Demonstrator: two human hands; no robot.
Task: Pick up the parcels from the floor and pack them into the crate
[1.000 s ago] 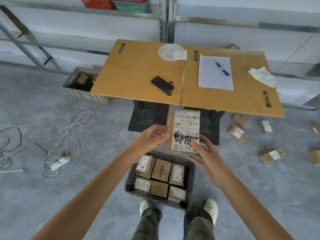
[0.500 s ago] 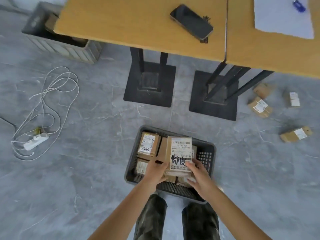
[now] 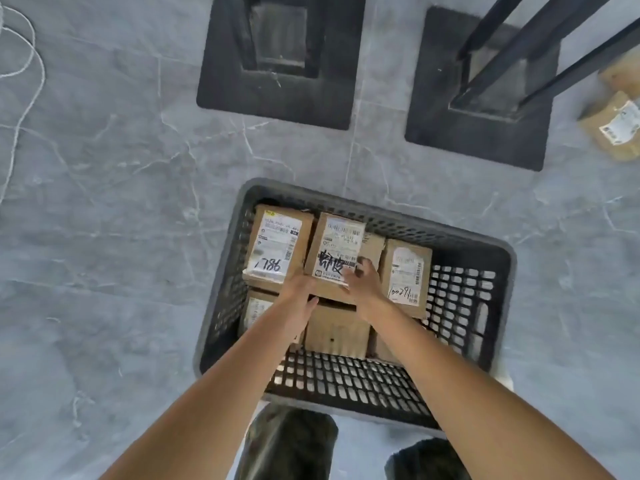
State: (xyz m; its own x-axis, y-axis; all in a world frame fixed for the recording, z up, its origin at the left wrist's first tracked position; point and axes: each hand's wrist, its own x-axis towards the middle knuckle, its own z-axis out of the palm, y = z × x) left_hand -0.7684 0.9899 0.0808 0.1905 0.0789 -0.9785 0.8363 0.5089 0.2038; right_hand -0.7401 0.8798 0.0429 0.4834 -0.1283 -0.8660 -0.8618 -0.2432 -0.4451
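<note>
Cardboard grip: left hand (image 3: 298,293) and right hand (image 3: 364,282) clasp the held parcel (image 3: 332,252) by its near edge.
Look: brown box, white label, black scrawl.
Crate (image 3: 346,379): dark mesh plastic, 6 o'clock; lower layer packed, held parcel set on top.
Remaining: floor parcels (image 3: 614,128), 2 o'clock, not yet gathered.

Grey floor (image 3: 104,209) holds 2 black table bases (image 3: 270,102) and white cable (image 3: 44,76).

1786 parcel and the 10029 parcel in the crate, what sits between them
In the head view, the black-scrawled parcel lies between the 1786 parcel and the 10029 parcel, held by the left hand and right hand.
</note>
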